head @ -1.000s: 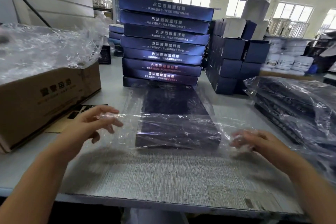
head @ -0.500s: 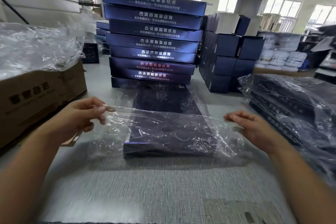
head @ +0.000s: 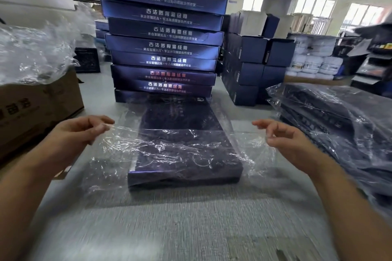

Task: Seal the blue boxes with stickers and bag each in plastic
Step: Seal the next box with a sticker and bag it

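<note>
Blue box (head: 184, 154) in bag (head: 108, 163) | between left grip (head: 78, 133), right grip (head: 284, 140) | both pinch bag

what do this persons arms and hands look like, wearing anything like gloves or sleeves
No sleeves show: the left forearm and right forearm are bare right down to the frame edge. The left hand and right hand wear no gloves, and no ring, watch or wristband is visible.

Stacked blue boxes (head: 163, 47): perhaps "古法"
</note>
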